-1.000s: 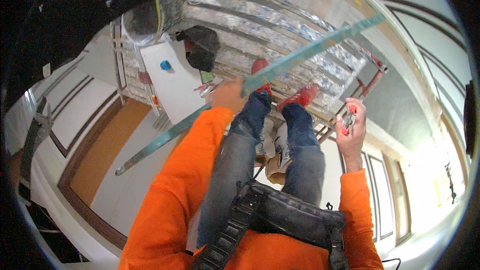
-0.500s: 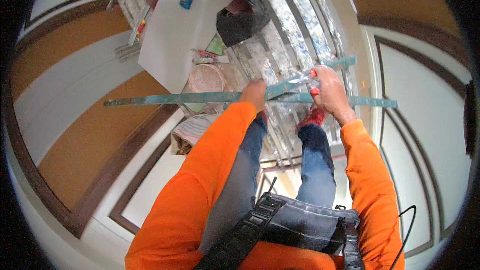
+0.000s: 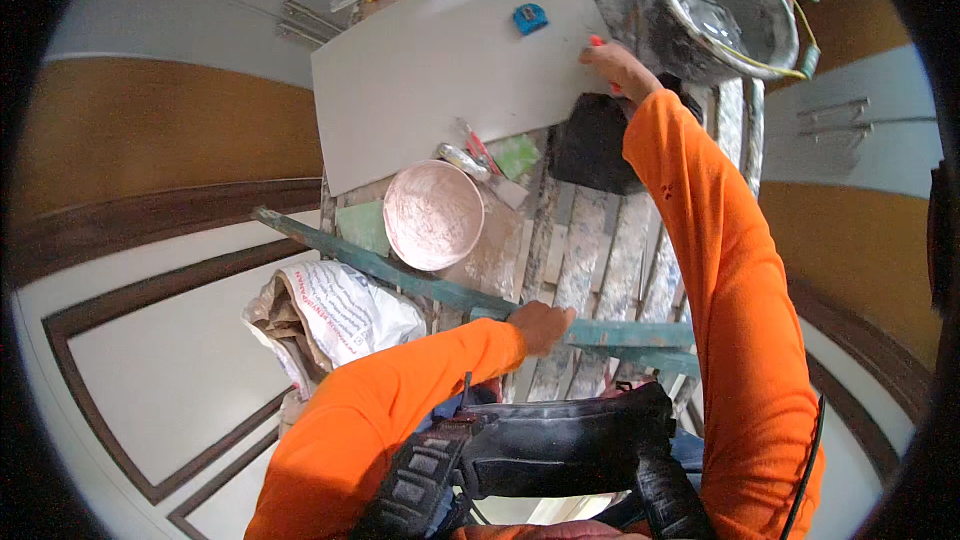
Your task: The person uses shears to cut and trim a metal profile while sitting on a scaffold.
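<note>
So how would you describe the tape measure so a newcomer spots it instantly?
Find the big white board at the top of the head view. Near its right end, just left of the right hand, sits a small, chunky tape measure. Its bright blue case sets it apart from the large grey bucket beyond that hand and the pale pink tub nearer the person.

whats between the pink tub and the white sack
In the head view, a long teal bar runs slantwise between the pink tub and the white sack.
</note>
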Demonstrator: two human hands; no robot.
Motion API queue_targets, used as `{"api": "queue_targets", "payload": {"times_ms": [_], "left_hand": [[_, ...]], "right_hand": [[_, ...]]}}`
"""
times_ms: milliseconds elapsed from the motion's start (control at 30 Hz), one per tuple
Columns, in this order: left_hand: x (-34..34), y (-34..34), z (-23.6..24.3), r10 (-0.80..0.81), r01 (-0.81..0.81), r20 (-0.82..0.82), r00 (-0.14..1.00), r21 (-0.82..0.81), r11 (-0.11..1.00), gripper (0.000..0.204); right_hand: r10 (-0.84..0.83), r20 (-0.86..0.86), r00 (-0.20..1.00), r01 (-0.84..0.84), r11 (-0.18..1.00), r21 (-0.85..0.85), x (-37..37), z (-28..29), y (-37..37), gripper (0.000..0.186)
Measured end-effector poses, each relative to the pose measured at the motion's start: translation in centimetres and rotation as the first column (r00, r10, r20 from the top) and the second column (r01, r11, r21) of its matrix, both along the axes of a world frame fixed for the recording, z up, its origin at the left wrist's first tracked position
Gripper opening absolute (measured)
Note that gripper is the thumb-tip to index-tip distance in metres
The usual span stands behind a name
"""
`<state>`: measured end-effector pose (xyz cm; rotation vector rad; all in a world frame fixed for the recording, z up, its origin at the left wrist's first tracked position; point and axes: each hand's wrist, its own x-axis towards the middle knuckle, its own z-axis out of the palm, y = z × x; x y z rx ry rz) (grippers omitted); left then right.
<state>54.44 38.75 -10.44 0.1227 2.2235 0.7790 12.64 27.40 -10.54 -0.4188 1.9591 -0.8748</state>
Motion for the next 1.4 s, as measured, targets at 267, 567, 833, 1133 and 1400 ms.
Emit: {"api": "queue_targets", "payload": {"times_ms": [267, 567, 833, 1133, 1400], "left_hand": [[1.3, -4.9, 3.0, 0.099, -0.094, -0.134, 0.986, 0.047, 0.994, 0.041], [-2.0, -7.1, 2.7, -0.07, 0.058, -0.162, 0.984, -0.076, 0.995, 0.038], [-2.0, -7.2, 3.2, -0.094, 0.091, -0.094, 0.991, -0.035, 0.995, 0.042], [-2.1, -6.8, 3.1, -0.159, 0.152, -0.055, 0.986, -0.103, 0.983, 0.041], [-9.2, -7.4, 10.2, -0.51, 0.287, -0.438, 0.741, -0.481, 0.829, 0.044]], "right_hand": [[-0.141, 0.133, 0.981, 0.153, 0.985, -0.077, -0.7, -5.8, -2.4, 0.039], [0.279, -0.338, 0.899, -0.188, 0.942, 0.277, 4.0, -5.8, 0.8, 0.049], [0.129, -0.473, 0.872, -0.042, 0.981, 0.189, 9.2, -3.4, 7.1, 0.043], [0.409, -0.274, 0.87, -0.323, 0.894, 0.31, 7.9, 0.8, 13.0, 0.04], [0.438, -0.243, 0.865, -0.316, 0.854, 0.414, 12.3, 10.2, 24.6, 0.066]]}}
